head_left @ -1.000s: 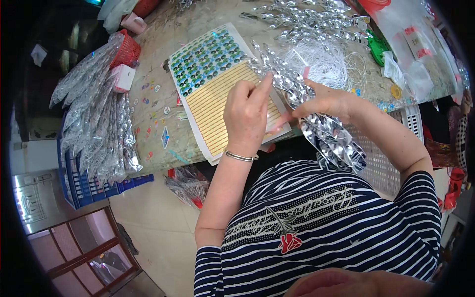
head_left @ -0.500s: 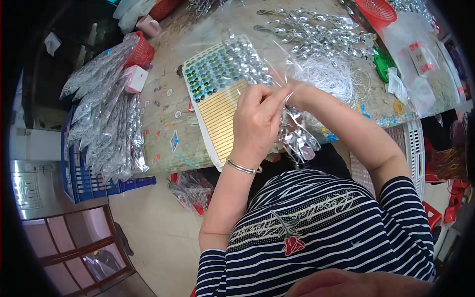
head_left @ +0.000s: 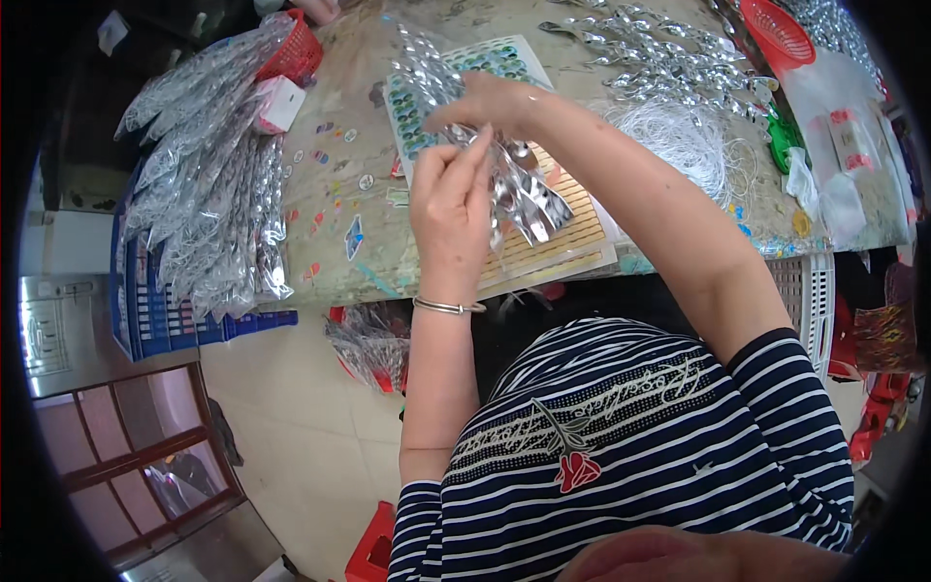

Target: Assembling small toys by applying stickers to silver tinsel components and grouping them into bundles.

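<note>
**Worn, sticker-dotted bench with a silver bundle in hand**

Scuffed and cluttered, the bench [head_left: 381,247] spreads out before a person in a striped shirt [head_left: 621,436]. Taking the hands as the clock's centre, a bundle of twisted silver strips [head_left: 529,199] runs slantwise over a printed sheet [head_left: 504,60] from eleven o'clock to five. The right hand [head_left: 485,105], blurred, grasps the bundle from above; the left hand [head_left: 454,199] is curled, its fingertips at the bundle, but I cannot tell whether it grips. A silver bangle [head_left: 448,307] circles the left wrist. More silver strips [head_left: 669,63] lie at two o'clock and tangled white cord [head_left: 674,150] at three. Clear-bagged silver pieces [head_left: 204,184] heap up at nine, a red basket [head_left: 294,48] sits at ten, and a blue crate [head_left: 155,330] stands at eight.
</note>
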`<state>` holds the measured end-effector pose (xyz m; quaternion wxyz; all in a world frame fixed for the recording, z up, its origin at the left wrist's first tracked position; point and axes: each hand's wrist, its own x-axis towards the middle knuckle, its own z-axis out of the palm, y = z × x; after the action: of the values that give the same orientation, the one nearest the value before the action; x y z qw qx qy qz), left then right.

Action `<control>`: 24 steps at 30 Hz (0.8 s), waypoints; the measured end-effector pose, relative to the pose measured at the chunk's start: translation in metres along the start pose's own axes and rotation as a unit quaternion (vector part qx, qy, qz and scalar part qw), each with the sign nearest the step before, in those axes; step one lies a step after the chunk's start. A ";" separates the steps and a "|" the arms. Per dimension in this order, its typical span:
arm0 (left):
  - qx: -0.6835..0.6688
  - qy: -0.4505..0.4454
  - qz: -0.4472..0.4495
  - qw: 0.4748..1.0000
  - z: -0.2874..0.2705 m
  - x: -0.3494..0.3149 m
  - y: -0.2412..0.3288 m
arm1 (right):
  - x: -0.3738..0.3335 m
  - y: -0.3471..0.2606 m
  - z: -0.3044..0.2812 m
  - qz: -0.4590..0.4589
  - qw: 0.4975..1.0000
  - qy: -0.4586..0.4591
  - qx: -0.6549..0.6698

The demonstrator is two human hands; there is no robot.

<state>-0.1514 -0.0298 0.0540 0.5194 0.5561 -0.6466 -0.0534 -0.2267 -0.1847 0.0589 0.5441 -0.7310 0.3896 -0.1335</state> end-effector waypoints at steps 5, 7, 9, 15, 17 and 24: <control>0.029 0.003 -0.009 1.000 -0.008 0.003 -0.020 | 0.030 -0.005 0.013 -0.030 0.982 0.099 -0.158; 0.012 -0.001 -0.034 0.999 -0.005 0.002 -0.026 | 0.052 0.018 0.027 -0.028 0.968 0.159 -0.191; 0.010 0.000 -0.066 0.998 -0.006 -0.005 -0.034 | 0.059 0.024 0.037 -0.028 0.951 0.209 -0.225; -0.005 0.037 -0.141 0.989 -0.005 -0.029 -0.049 | -0.001 0.020 0.033 -0.217 0.832 0.019 -0.511; -0.032 0.048 -0.149 0.987 0.001 -0.031 -0.048 | -0.037 0.035 0.030 -0.228 0.889 0.069 -0.391; 0.026 0.050 -0.180 0.982 0.003 -0.051 -0.060 | -0.130 0.053 0.043 -0.207 0.926 0.097 -0.301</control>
<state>-0.1221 -0.0150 -0.0173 0.5181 0.6788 -0.5103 -0.1018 -0.3084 -0.0676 0.0249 0.2183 -0.9083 0.3020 -0.1899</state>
